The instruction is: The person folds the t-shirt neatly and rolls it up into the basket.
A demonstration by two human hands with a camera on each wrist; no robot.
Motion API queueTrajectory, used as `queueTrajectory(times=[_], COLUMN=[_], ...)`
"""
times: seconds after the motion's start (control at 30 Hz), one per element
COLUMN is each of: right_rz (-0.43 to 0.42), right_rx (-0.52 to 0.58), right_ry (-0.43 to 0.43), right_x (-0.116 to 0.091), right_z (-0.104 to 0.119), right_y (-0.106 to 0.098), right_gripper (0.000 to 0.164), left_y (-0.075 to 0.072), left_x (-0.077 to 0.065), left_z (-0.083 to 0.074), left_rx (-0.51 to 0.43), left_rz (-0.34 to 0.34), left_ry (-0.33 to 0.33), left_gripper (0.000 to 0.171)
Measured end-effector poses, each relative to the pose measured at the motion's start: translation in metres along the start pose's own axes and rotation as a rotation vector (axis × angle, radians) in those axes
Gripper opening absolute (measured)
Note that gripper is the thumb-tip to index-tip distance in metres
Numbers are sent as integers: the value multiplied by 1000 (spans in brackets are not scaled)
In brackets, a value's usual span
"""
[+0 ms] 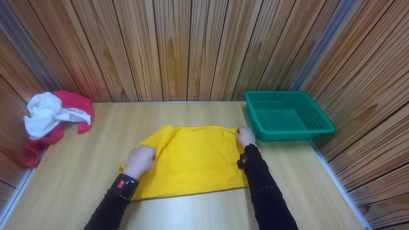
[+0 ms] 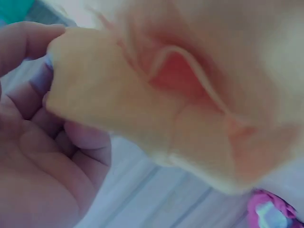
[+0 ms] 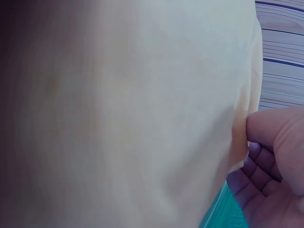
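Observation:
A yellow shirt (image 1: 201, 156) lies partly lifted across the middle of the table, its near edge resting on the wood. My left hand (image 1: 140, 159) grips its left side; in the left wrist view the thumb and fingers pinch the cloth's edge, next to a sleeve-like opening (image 2: 180, 80). At the far right corner, my right hand (image 1: 246, 136) pinches the shirt between thumb and fingers. The right wrist view shows the cloth (image 3: 142, 104) hanging from that pinch and filling most of the picture.
A green plastic basket (image 1: 289, 131) stands at the back right, close to my right hand. Red cloth (image 1: 78, 103) and white cloth (image 1: 48, 111) lie heaped at the back left. Wood-panelled walls (image 1: 172, 51) enclose the table (image 1: 73, 172) at the back and sides.

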State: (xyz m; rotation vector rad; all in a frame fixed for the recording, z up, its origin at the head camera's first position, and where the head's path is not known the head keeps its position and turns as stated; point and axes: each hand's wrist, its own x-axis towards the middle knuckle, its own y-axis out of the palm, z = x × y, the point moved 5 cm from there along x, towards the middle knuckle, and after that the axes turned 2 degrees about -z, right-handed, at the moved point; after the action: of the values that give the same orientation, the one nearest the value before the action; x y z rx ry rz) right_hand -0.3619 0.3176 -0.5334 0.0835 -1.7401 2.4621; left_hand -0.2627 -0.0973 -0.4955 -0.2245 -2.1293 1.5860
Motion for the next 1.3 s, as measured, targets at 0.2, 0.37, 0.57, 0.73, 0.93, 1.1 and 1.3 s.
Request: queueTrajectory(times=[0.2, 0.37, 0.57, 0.73, 0.93, 1.1, 1.3], right_rz=[-7, -13, -51, -39, -42, -49, -36], right_rx=[9, 12, 18, 4, 6, 9, 10], right_ry=[6, 8, -25, -11, -21, -16, -9], right_x=[0, -1, -3, -1, 1, 2, 2], right_z=[-2, -2, 1, -1, -1, -2, -2], right_y=[-2, -2, -4, -1, 2, 3, 3], right_gripper=[14, 14, 12, 12, 13, 13, 13], left_y=[22, 23, 17, 5, -18, -32, -22], left_x=[-5, -6, -6, -4, 6, 7, -2], left_z=[-11, -10, -9, -5, 19, 61, 91], left_rx=[51, 9, -32, -85, -191, -256, -333], left_rz=[56, 52, 57, 57, 51, 28, 99], left_ry=[13, -1, -1, 5, -92, -272, -444], left_gripper=[21, 21, 27, 27, 12, 14, 17])
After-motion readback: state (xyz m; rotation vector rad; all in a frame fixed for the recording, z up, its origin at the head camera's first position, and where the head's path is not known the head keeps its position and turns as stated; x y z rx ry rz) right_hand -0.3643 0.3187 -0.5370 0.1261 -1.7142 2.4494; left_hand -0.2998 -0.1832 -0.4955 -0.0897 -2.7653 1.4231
